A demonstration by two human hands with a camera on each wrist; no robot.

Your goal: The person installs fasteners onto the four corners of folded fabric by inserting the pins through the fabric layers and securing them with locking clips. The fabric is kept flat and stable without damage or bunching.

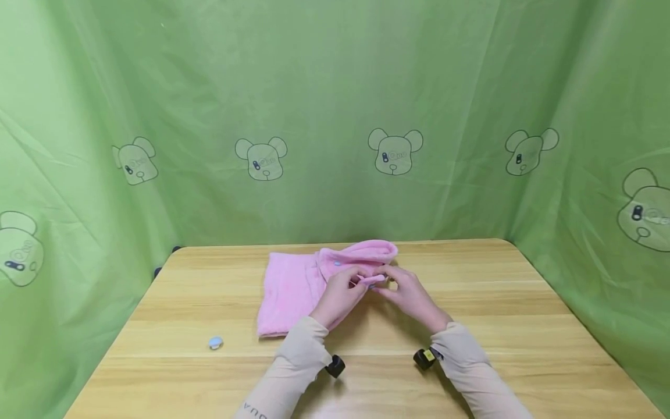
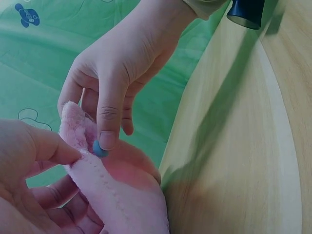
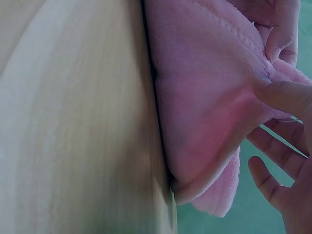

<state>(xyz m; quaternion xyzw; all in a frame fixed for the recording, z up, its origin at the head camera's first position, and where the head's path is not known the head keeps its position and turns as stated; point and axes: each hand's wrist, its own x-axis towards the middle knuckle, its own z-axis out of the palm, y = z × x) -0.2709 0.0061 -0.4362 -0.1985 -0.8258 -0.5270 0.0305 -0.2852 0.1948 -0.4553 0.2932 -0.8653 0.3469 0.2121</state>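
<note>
A pink plush cloth [image 1: 290, 291] lies folded on the table, its right end lifted between both hands. My left hand [image 1: 342, 295] pinches its stitched edge between thumb and fingers, also seen up close in the left wrist view. Opposite it, my right hand [image 1: 410, 294] holds the same raised edge. The right thumb rests against a small blue button [image 2: 100, 149] at that edge, while the index finger goes behind the cloth. In the right wrist view the plush cloth [image 3: 209, 92] hides the button. A second blue spot [image 1: 337, 263] shows on the upper fold.
A loose light-blue round piece [image 1: 216, 342] lies on the wooden table [image 1: 173, 314], left of the cloth. Green curtains [image 1: 324, 70] with bear-head prints enclose the table's back and sides. Dark wrist-worn devices [image 1: 335, 366] sit under the sleeves.
</note>
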